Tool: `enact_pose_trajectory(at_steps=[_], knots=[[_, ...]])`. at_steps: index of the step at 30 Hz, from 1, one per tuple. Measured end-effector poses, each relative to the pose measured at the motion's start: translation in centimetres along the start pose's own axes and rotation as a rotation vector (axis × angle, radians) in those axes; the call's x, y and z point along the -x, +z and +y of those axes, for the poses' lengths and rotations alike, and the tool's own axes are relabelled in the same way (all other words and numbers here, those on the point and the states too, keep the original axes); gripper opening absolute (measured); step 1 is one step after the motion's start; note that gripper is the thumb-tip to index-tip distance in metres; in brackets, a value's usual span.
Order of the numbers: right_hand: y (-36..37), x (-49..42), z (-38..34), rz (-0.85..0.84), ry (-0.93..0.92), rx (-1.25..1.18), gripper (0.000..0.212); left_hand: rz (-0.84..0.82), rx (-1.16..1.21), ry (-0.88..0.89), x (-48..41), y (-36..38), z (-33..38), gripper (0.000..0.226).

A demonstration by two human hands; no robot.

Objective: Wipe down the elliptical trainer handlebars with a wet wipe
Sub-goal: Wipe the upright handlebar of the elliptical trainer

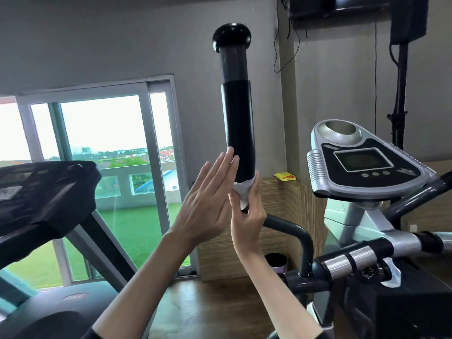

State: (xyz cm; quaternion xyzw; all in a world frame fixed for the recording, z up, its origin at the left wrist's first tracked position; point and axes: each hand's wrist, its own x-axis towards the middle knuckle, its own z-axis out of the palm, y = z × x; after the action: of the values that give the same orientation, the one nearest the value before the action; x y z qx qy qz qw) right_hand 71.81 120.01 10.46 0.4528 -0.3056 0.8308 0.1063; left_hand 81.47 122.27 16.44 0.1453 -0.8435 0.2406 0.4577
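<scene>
Here, right hand [247, 225] grips wet wipe [244, 190].

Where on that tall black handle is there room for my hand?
The black grip is bare from the left hand up to the round cap. Lower down is crowded: the right hand holds the wet wipe round its bottom end.

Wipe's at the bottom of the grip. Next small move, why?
Probably slide the right hand and wet wipe up the foam grip: the wipe wraps only the grip's lower end, the length above is uncovered, and the left hand is open beside it.
</scene>
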Motion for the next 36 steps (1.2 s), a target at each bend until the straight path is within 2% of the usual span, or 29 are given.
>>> enact_pose_trajectory(at_steps=[6,12,18,22,28,31,33,36], knots=[[-0.5,1.6,4.1,-0.079,0.057,0.041,0.058,0.051,0.018,0.016,1.8,2.6,0.4,0.063],[-0.8,1.5,4.3,-0.118,0.076,-0.027,0.059,0.093,-0.022,0.029,2.1,3.7,0.5,0.061],[-0.3,0.3,2.3,-0.062,-0.057,-0.052,0.058,0.123,-0.055,0.024,2.0,4.0,0.2,0.060],[-0.1,0.6,3.9,-0.013,-0.168,0.011,0.058,0.136,-0.037,0.025,2.0,4.3,0.2,0.061],[-0.2,2.9,7.8,-0.067,-0.004,0.044,0.057,0.134,-0.039,0.027,2.0,4.7,-0.1,0.067],[-0.3,2.8,7.8,-0.089,0.022,0.040,0.057,0.156,-0.043,0.024,2.1,5.1,0.0,0.066],[-0.4,2.5,6.9,-0.087,0.023,0.006,0.057,0.169,-0.041,0.016,2.6,5.7,0.1,0.066],[-0.2,1.7,5.9,-0.046,-0.074,0.001,0.058,0.160,-0.032,0.003,3.7,7.1,0.2,0.062]])
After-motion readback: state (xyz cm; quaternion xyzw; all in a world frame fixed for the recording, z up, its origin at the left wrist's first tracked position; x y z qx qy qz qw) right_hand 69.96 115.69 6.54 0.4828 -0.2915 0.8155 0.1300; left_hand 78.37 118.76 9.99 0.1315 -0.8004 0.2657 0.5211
